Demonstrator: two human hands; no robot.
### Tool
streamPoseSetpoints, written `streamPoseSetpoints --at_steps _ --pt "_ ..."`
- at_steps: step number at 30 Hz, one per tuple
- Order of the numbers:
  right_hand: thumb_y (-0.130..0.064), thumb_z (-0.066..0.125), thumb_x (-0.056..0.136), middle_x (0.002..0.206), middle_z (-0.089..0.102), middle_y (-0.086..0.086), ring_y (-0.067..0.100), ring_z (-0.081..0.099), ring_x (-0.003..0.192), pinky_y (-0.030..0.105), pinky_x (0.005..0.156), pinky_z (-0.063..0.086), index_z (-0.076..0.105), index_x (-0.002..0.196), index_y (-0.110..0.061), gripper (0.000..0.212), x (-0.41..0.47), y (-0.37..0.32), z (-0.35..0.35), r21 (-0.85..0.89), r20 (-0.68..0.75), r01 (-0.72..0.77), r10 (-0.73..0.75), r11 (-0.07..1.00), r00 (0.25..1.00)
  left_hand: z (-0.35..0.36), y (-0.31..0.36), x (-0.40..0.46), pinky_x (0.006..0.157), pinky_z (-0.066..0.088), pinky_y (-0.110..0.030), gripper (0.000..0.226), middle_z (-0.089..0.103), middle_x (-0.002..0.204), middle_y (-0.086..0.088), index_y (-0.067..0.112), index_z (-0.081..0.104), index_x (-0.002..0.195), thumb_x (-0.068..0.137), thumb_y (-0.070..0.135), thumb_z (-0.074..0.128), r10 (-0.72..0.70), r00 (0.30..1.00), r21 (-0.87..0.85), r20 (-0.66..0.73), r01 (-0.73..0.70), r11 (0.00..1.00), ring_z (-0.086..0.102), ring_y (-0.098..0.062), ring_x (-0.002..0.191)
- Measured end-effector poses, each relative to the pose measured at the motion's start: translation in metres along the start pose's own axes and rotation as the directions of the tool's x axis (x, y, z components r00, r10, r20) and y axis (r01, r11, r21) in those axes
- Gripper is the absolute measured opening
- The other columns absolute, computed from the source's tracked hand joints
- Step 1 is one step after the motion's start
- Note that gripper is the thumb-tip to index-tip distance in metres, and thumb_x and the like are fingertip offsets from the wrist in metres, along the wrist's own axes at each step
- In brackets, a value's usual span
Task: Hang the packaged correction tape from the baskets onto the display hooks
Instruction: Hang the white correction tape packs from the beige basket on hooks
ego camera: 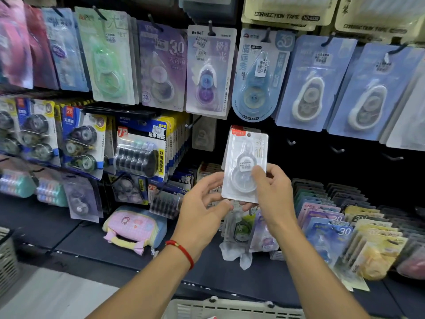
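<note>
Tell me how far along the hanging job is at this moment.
Done: many packs already hang on the upper hooks. In hand: both hands, left and right, hold a white correction tape pack upright before the board. Left: empty hooks to its right, and a basket below, contents unseen.

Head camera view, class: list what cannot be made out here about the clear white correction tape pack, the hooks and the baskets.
- Clear white correction tape pack: label print too small and blurred; lower corners covered by the left hand and right hand.
- Pack's hang hole: lost in blur against the dark board.
- White plastic basket: cut off by the bottom edge, contents unseen.
- Bare black hooks: small, dark on dark; count uncertain.
</note>
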State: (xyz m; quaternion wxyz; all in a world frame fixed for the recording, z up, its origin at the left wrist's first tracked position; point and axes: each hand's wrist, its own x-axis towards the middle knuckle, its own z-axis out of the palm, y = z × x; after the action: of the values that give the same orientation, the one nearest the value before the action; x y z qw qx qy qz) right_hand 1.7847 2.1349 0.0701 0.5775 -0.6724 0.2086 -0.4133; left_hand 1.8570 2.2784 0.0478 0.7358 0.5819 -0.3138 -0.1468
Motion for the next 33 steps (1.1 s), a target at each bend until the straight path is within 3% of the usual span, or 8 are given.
streamPoseSetpoints --at_steps 7,10,13,16,18,22,28,33 --pt "-0.033 0.061 0.103 0.083 0.077 0.001 0.027 0.072 0.053 0.034 0.041 0.054 0.065 0.108 -0.018 0.017 0.000 -0.003 0.001 -0.141 -0.027 0.026 -0.030 0.990 0.999 -0.002 -0.004 0.005 0.095 0.061 -0.031 0.060 0.074 0.118 0.020 0.036 0.066 0.121 0.087 -0.013 0.073 -0.028 0.999 -0.006 0.026 0.028 1.000 0.074 -0.008 0.105" --pt "-0.041 0.059 0.104 0.093 0.075 0.004 0.026 0.075 0.079 0.032 0.054 0.056 0.062 0.118 -0.018 0.027 0.004 0.002 0.002 -0.332 -0.062 0.011 -0.033 0.943 0.998 -0.004 -0.009 0.007 0.100 0.058 -0.031 0.062 0.069 0.127 0.024 0.037 0.062 0.132 0.089 -0.005 0.074 -0.053 0.998 0.078 0.046 0.049 0.996 0.068 0.003 0.111" --pt "-0.040 0.060 0.103 0.128 0.062 0.001 0.023 0.061 0.114 0.028 0.075 0.044 0.047 0.144 -0.020 0.048 -0.001 0.014 0.002 -0.719 -0.088 0.124 -0.268 0.684 0.959 -0.011 -0.014 0.008 0.111 0.050 -0.034 0.068 0.055 0.146 0.018 0.036 0.051 0.150 0.091 0.012 0.075 -0.082 0.992 0.319 0.098 0.046 0.947 0.057 0.005 0.125" --pt "-0.024 0.063 0.101 0.154 0.045 0.011 0.030 0.046 0.140 0.043 0.105 0.047 0.049 0.150 -0.015 0.052 -0.001 0.026 0.006 -0.813 0.214 0.433 -0.491 0.391 0.845 -0.021 -0.016 0.010 0.112 0.046 -0.034 0.067 0.054 0.146 0.011 0.034 0.051 0.149 0.089 0.022 0.077 -0.065 0.995 0.491 0.080 0.017 0.871 0.051 -0.006 0.132" --pt "-0.025 0.063 0.101 0.166 0.034 0.013 0.034 0.031 0.154 0.049 0.120 0.034 0.048 0.153 -0.015 0.055 0.017 0.034 0.009 -0.836 0.385 0.495 -0.393 0.234 0.835 -0.027 -0.021 0.012 0.112 0.045 -0.036 0.068 0.054 0.146 0.005 0.033 0.050 0.149 0.088 0.024 0.077 -0.072 0.995 0.562 0.064 0.024 0.827 0.052 -0.014 0.133" --pt "-0.024 0.058 0.097 0.174 0.016 0.009 0.036 0.019 0.158 0.056 0.121 0.031 0.041 0.154 -0.017 0.060 0.066 0.042 0.020 -0.905 0.396 0.417 -0.192 0.082 0.898 -0.037 -0.034 0.014 0.113 0.044 -0.036 0.069 0.054 0.150 -0.003 0.028 0.048 0.152 0.089 0.023 0.076 -0.130 0.987 0.650 0.093 0.039 0.759 0.051 -0.022 0.138" --pt "-0.022 0.059 0.099 0.177 0.001 0.000 0.032 0.014 0.160 0.055 0.120 0.032 0.024 0.166 -0.026 0.075 0.123 0.047 0.033 -0.915 0.383 0.370 0.059 0.160 0.922 -0.054 -0.054 0.016 0.110 0.039 -0.027 0.067 0.056 0.151 0.000 0.025 0.050 0.152 0.091 0.023 0.077 -0.189 0.965 0.724 0.185 -0.004 0.690 0.050 -0.018 0.140" --pt "-0.020 0.056 0.101 0.163 0.038 0.014 0.038 0.048 0.141 0.047 0.111 0.045 0.053 0.149 -0.014 0.049 0.085 0.061 0.016 -0.886 0.406 0.359 0.117 0.293 0.906 -0.067 -0.076 0.009 0.109 0.041 -0.024 0.060 0.061 0.146 -0.002 0.022 0.055 0.147 0.091 0.021 0.077 -0.421 0.829 0.855 0.367 -0.122 0.505 0.055 -0.019 0.135"
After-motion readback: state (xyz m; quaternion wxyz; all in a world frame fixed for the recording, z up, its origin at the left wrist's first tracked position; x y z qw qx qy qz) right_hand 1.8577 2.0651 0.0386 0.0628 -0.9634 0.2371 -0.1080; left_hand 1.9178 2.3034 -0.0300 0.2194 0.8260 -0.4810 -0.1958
